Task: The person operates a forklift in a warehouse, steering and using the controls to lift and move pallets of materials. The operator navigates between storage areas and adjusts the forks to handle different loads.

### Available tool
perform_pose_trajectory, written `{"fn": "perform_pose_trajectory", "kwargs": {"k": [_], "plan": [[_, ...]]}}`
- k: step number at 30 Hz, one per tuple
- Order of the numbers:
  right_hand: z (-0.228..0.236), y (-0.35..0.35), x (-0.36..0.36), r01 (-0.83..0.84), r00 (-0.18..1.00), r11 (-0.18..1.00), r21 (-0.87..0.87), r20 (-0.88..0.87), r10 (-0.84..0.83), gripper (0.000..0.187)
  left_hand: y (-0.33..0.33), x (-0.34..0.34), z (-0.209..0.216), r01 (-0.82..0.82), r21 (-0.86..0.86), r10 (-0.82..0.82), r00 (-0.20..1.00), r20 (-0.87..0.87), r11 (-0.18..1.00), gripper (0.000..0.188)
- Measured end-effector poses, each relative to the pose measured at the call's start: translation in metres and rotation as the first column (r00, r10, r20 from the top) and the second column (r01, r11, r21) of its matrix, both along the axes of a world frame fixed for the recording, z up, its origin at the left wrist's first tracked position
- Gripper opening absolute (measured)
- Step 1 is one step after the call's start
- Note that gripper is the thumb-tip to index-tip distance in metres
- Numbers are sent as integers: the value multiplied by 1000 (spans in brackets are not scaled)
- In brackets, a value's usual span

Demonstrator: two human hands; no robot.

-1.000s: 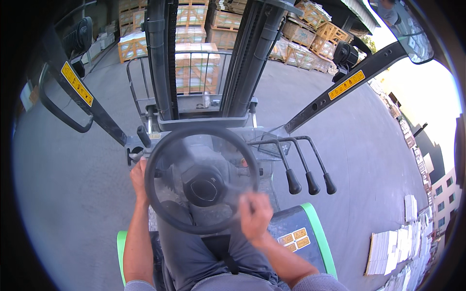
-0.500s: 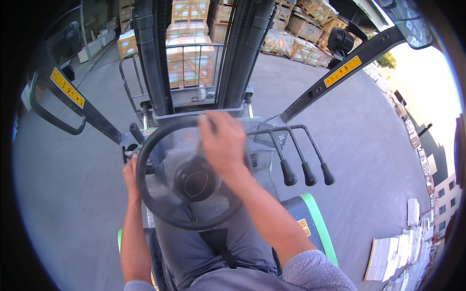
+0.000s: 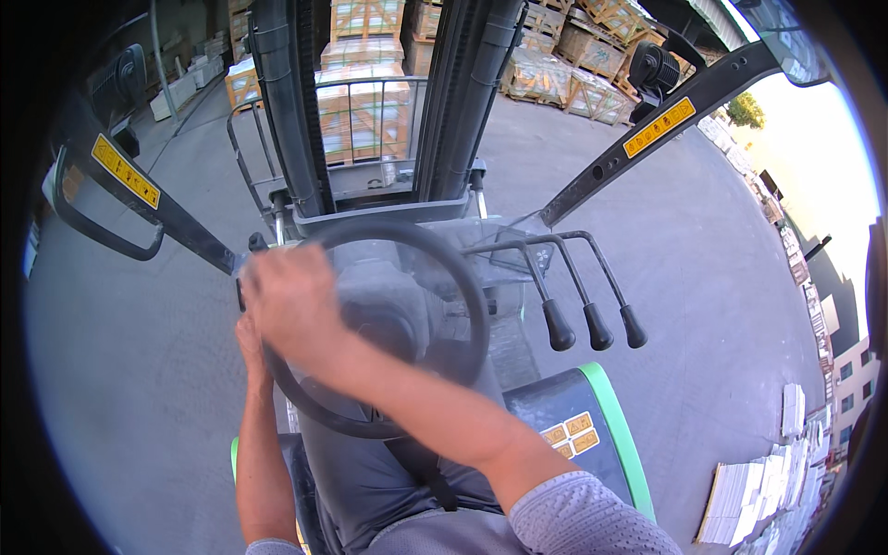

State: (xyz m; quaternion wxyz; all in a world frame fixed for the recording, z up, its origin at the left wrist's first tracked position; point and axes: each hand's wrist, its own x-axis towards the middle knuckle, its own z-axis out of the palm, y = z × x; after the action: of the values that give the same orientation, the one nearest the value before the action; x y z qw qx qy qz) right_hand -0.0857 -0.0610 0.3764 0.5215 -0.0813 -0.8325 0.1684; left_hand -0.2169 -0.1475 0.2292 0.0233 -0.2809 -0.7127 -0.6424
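I sit at the black steering wheel (image 3: pixel 477 301) of a forklift. My right hand (image 3: pixel 294 301), slightly smeared by motion, is closed over the left side of the wheel, its forearm crossing in front of the hub. Below and behind it, my left hand (image 3: pixel 250 347) is raised beside the wheel's left edge, near a dark upright lever (image 3: pixel 257 242). The right hand covers my left fingers, so their grip is hidden. Three black-knobbed control levers (image 3: pixel 596 327) stand to the right of the wheel, untouched by either hand.
Ahead rise the dark mast rails (image 3: pixel 467 102) and a load guard (image 3: pixel 377 83). Beyond them stand stacked wooden crates (image 3: pixel 365 116), with more crates (image 3: pixel 541 74) at the far right. Pale slabs (image 3: pixel 740 495) lie on the grey ground at the near right. Cab posts (image 3: pixel 661 125) flank the view.
My right hand has swung from the top of the wheel to its left side, turning it counterclockwise. It now hides my left fingers. The surroundings have shifted slightly.
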Motion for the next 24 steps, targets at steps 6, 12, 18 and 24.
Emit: {"fn": "perform_pose_trajectory", "kwargs": {"k": [6,12,18,24], "plan": [[13,80,147,348,933,902,-255,4,-359,11,-4,12,21,15,-147,-5,998,68,989,57],[-58,-72,195,60,975,967,-248,222,-3,15,-8,20,38,-9,-128,11,1000,11,992,55],[-54,-90,56,-119,991,986,-117,52,126,12,-12,16,27,25,-178,-18,999,41,984,52],[-40,-63,18,-79,997,992,-103,8,80,12,-5,4,16,138,-101,-140,990,-11,985,53]]}}
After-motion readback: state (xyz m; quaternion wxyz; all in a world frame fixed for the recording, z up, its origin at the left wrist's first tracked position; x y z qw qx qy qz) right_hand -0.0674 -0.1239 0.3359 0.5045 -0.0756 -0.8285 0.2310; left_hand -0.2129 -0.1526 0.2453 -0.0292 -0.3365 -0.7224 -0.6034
